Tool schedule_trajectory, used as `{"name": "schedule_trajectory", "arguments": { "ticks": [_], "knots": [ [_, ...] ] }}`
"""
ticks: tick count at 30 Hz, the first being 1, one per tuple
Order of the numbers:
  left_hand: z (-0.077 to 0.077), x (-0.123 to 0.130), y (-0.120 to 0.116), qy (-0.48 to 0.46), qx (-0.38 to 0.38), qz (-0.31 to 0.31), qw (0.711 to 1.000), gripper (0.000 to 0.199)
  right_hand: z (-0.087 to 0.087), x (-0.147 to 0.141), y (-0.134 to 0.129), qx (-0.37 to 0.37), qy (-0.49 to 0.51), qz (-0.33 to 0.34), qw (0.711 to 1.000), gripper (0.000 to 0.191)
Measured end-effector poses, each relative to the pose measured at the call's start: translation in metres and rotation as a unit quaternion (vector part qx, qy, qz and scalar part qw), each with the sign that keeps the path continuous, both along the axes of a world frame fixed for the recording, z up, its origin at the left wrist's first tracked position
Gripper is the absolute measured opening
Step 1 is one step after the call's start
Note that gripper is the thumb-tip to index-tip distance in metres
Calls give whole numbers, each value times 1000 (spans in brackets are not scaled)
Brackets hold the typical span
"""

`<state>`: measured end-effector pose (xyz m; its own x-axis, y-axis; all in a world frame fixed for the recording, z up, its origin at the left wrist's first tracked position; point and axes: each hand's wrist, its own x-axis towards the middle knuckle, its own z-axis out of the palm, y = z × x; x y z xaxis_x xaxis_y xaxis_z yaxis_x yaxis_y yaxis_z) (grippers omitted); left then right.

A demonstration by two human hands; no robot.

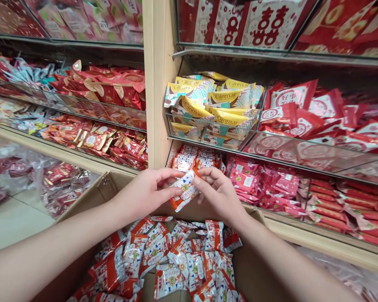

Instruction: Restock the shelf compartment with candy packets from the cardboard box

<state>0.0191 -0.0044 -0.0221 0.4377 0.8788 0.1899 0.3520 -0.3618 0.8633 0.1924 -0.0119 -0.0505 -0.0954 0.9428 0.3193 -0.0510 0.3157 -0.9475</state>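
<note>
A small white-and-orange snack packet [186,189] is held between my two hands above a cardboard box. My left hand [154,186] pinches its left side with thumb and fingers. At its upper right corner, my right hand [219,191] grips it between thumb and fingers. Many matching packets [171,281] lie loosely heaped inside the cardboard box [115,184] below. Just behind my hands, more packets of the same look [204,157] stand in rows in a low shelf compartment.
Yellow-and-white Ginmar packets [229,98] fill the compartment above. Red-and-white packets [290,98] and pink packets [271,180] lie to the right. A wooden upright [159,84] divides the shelves. Clear bags of red packets [61,178] rest on the floor at left.
</note>
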Motion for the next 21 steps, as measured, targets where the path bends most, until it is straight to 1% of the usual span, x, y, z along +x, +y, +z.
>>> {"name": "schedule_trajectory", "arguments": {
  "ticks": [2,4,6,8,11,14,16,18,20,21],
  "knots": [
    [0,0,-1,19,22,-10,1000,31,-1,1,0,32,-37,4,999,23],
    [1,0,-1,2,7,5,1000,32,-2,2,0,24,-44,9,999,22],
    [3,1,-2,-23,-21,33,999,27,-2,3,-1,-1,-20,12,1000,24],
    [5,1,-2,-41,-30,66,996,17,-2,3,-1,-4,-1,8,1000,25],
    [7,2,-1,-81,-15,107,991,13,-1,1,-1,21,3,-11,1000,23],
    [8,4,2,-125,13,116,985,14,1,2,1,30,19,-27,999,24],
    [10,4,5,-147,54,129,979,13,2,8,6,36,37,-66,997,25],
    [13,2,8,-158,101,151,970,13,3,18,16,44,49,-128,990,25],
    [16,-1,11,-160,126,170,964,12,3,28,31,30,28,-169,985,25],
    [18,-2,12,-157,131,174,963,11,3,32,39,16,-2,-173,985,23]
  ]
}}
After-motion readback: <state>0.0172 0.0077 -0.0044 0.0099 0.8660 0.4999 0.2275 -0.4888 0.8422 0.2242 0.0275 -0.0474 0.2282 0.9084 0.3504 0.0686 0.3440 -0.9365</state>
